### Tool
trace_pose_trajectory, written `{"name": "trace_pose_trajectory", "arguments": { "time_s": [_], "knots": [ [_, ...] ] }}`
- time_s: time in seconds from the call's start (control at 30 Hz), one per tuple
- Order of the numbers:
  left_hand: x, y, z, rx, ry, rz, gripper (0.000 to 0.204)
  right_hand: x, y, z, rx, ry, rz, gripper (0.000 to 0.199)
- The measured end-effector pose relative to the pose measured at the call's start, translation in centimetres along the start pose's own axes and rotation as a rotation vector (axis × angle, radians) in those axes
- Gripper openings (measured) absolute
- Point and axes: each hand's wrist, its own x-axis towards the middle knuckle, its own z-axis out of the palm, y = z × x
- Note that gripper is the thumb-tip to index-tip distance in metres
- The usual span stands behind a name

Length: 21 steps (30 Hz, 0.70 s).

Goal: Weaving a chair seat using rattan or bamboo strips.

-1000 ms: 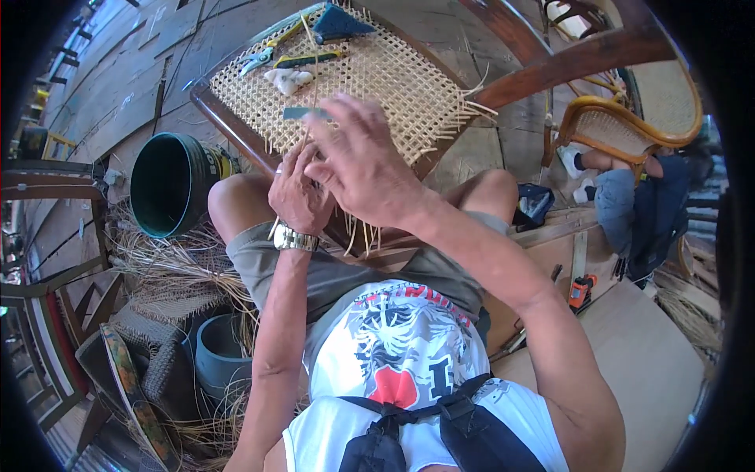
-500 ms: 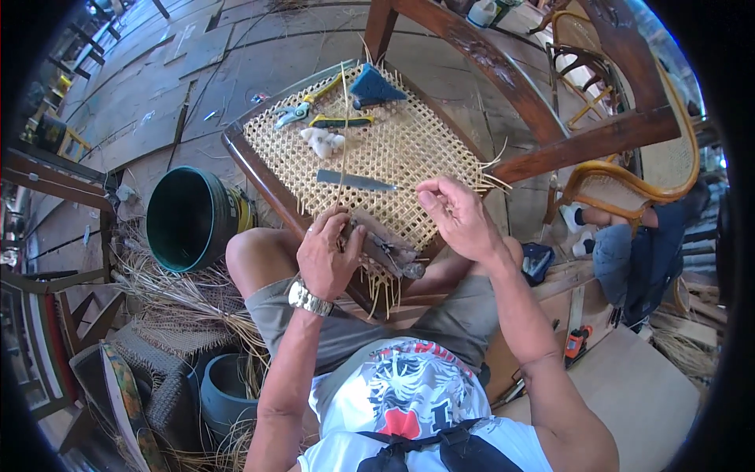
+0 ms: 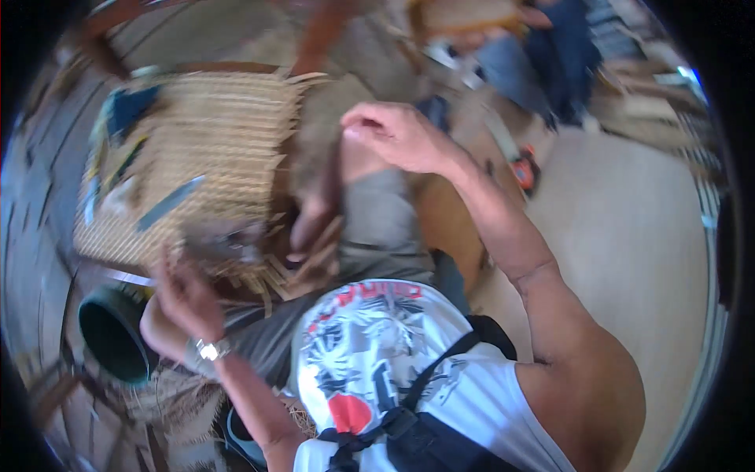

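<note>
A woven cane chair seat (image 3: pixel 212 134) lies at the left, tilted and blurred by motion. My left hand (image 3: pixel 189 295), with a watch on its wrist, is at the seat's near edge. Its fingers are smeared. Right beside it on the weave rests a dark, flat piece (image 3: pixel 224 240) whose kind I cannot make out. My right hand (image 3: pixel 401 138) is raised in the air right of the seat, fingers curled together. Anything thin between them cannot be made out. On the seat lie a knife blade (image 3: pixel 169 203), a white clump (image 3: pixel 119 197), a yellow-and-dark tool (image 3: pixel 130 157) and a blue block (image 3: pixel 132 110).
A dark green bucket (image 3: pixel 118 334) stands on the floor at the left, with loose cane strands by it. To the right lies a large pale board (image 3: pixel 629 236), with an orange-and-black tool (image 3: pixel 525 169) at its edge. Another person's dark clothing (image 3: pixel 543 59) shows at the far right.
My view has swung to the right, so the seat now sits further left. My right hand is now away from the weave. The left hand stays near the seat's near edge.
</note>
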Motion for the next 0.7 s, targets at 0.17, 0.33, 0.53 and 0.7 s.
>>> {"name": "trace_pose_trajectory", "arguments": {
  "time_s": [0.17,0.33,0.53,0.7],
  "knots": [
    [0.4,-2.2,-4.2,-0.563,0.184,-0.404,0.044,-18.0,8.0,-3.3,-0.111,0.236,0.612,0.024],
    [3.9,-3.4,-8.5,-1.786,-0.249,-0.620,0.046,-20.9,5.2,4.1,0.266,0.222,0.607,0.022],
    [1.1,5.6,-8.0,-1.773,-0.042,-0.432,0.023,-11.2,-6.9,11.8,0.721,-0.147,0.002,0.045],
    [-3.1,9.2,-5.2,-1.527,-0.101,-0.409,0.021,-7.0,-14.4,11.3,1.245,-0.538,-0.029,0.048]
  ]
}}
